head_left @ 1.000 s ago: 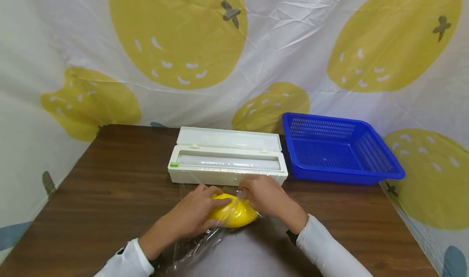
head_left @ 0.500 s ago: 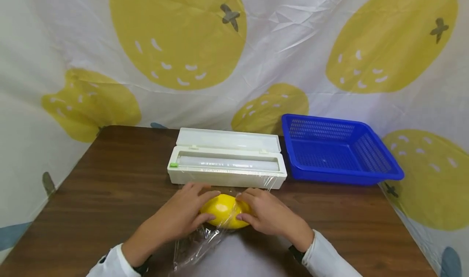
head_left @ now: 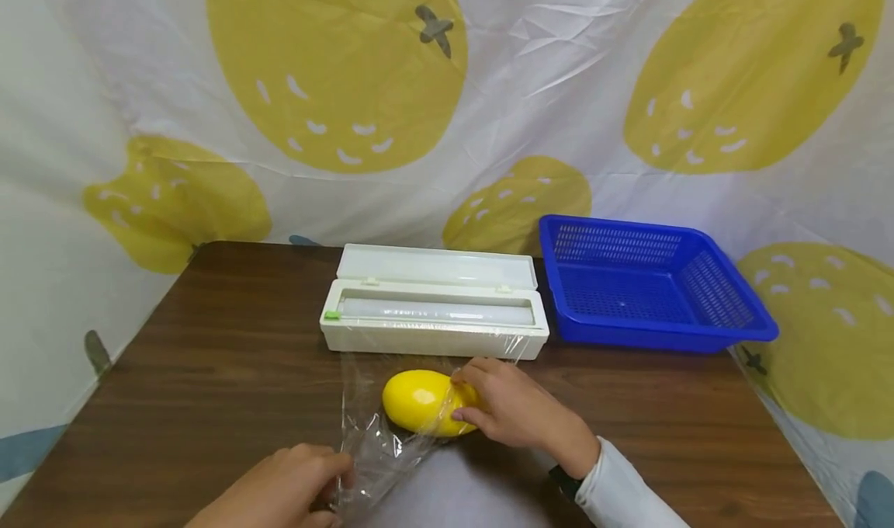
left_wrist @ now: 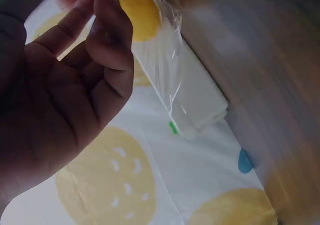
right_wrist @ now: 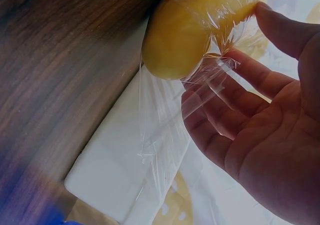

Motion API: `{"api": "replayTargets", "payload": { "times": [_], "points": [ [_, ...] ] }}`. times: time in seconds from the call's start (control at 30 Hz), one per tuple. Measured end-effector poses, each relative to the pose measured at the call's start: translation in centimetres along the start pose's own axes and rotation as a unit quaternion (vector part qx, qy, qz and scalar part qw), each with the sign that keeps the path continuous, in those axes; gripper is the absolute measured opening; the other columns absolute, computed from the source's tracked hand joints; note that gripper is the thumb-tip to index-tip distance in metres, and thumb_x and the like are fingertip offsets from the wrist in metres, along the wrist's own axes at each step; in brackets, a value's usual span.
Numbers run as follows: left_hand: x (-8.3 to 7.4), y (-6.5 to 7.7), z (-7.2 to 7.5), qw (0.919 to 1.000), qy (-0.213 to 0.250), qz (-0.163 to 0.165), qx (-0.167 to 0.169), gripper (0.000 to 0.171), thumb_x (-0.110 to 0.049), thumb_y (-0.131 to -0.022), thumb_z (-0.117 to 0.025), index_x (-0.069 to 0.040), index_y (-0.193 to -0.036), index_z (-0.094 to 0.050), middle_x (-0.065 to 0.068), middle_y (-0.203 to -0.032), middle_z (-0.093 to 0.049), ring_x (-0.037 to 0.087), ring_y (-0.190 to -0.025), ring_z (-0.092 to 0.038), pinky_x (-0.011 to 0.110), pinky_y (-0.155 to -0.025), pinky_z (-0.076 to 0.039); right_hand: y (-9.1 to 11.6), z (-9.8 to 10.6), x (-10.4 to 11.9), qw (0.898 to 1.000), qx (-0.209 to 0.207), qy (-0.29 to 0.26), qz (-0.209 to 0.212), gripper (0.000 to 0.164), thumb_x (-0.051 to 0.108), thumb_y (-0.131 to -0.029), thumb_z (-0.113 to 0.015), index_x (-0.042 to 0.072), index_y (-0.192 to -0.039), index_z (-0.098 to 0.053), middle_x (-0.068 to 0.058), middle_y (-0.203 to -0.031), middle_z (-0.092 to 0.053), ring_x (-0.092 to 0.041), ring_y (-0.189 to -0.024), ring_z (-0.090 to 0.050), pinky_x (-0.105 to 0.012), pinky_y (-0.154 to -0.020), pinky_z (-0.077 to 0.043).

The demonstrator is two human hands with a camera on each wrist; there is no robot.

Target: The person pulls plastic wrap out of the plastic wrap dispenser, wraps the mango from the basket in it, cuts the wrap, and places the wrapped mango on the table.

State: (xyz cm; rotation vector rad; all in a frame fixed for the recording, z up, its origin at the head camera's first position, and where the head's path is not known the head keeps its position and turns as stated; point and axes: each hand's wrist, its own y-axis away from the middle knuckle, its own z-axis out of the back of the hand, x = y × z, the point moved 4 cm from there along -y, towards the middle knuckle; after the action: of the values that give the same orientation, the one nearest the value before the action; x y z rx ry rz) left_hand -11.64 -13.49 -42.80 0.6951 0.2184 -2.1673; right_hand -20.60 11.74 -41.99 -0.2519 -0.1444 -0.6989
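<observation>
Yellow and glossy in the head view, the oval fruit-like object (head_left: 417, 400) lies on the dark wooden table (head_left: 209, 357), in front of a white box (head_left: 433, 342) whose lid (head_left: 436, 266) stands back. Clear film (head_left: 380, 442) runs from the box down around the object. We see the right hand (head_left: 517, 404) gripping the object's right end, film caught under its fingers; the left hand (head_left: 282, 485) curls at the film's near left edge. A blue basket (head_left: 663, 331) sits right of the box. In the left wrist view, we see bent fingers but cannot tell whether they pinch film. In the right wrist view, we find the thumb on the object and crumpled film by the fingers.
</observation>
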Motion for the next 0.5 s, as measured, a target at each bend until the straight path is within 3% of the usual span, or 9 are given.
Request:
{"api": "replayTargets", "payload": {
  "times": [0.1, 0.2, 0.3, 0.4, 0.5],
  "points": [
    [-0.6, 0.1, 0.6, 0.9991, -0.018, -0.024, -0.029, 0.020, -0.011, -0.077, -0.079, -0.021, -0.073, -0.063, -0.016, -0.064, -0.052, 0.000, -0.056, -0.046, 0.022, -0.050, -0.044, 0.1, -0.1, 0.0, 1.000, 0.001, -0.005, -0.003, 0.042, 0.039, -0.089, -0.070, 0.007, -0.117, -0.069, -0.005, -0.109, -0.069, -0.018, -0.097, -0.062, -0.041, -0.086, -0.056],
    [-1.6, -0.2, 1.7, 0.9983, -0.028, -0.033, -0.039, 0.024, -0.013, -0.082, -0.077, -0.024, -0.069, -0.060, -0.017, -0.064, -0.049, 0.000, -0.057, -0.045, 0.021, -0.051, -0.043, 0.1, -0.1, 0.0, 1.000, 0.001, -0.006, -0.002, 0.042, 0.040, -0.089, -0.070, 0.008, -0.117, -0.068, -0.005, -0.108, -0.069, -0.017, -0.095, -0.062, -0.041, -0.085, -0.056],
    [-3.0, -0.8, 3.2, 0.9937, -0.064, -0.065, -0.064, 0.021, -0.013, -0.083, -0.076, -0.023, -0.071, -0.061, -0.017, -0.068, -0.052, 0.000, -0.060, -0.046, 0.021, -0.054, -0.046, 0.1, -0.1, 0.0, 1.000, -0.002, -0.001, -0.001, 0.042, 0.039, -0.089, -0.070, 0.008, -0.116, -0.068, -0.004, -0.107, -0.068, -0.017, -0.094, -0.062, -0.040, -0.084, -0.056],
    [-4.1, -2.3, 4.7, 0.9861, -0.092, -0.111, -0.082, 0.019, -0.009, -0.082, -0.075, -0.021, -0.073, -0.064, -0.015, -0.070, -0.057, 0.000, -0.062, -0.048, 0.022, -0.056, -0.049, 0.1, -0.1, 0.0, 1.000, -0.010, 0.005, 0.000, 0.041, 0.039, -0.088, -0.071, 0.007, -0.114, -0.069, -0.004, -0.106, -0.069, -0.017, -0.094, -0.062, -0.040, -0.084, -0.056],
    [-4.6, -4.6, 6.0, 0.9811, -0.098, -0.149, -0.075, 0.017, -0.007, -0.082, -0.075, -0.018, -0.073, -0.066, -0.011, -0.069, -0.060, 0.001, -0.063, -0.050, 0.023, -0.057, -0.052, 0.0, -0.2, 0.1, 1.000, -0.017, 0.005, 0.005, 0.041, 0.039, -0.087, -0.072, 0.007, -0.112, -0.069, -0.005, -0.105, -0.070, -0.018, -0.093, -0.062, -0.040, -0.083, -0.057]
  ]
}}
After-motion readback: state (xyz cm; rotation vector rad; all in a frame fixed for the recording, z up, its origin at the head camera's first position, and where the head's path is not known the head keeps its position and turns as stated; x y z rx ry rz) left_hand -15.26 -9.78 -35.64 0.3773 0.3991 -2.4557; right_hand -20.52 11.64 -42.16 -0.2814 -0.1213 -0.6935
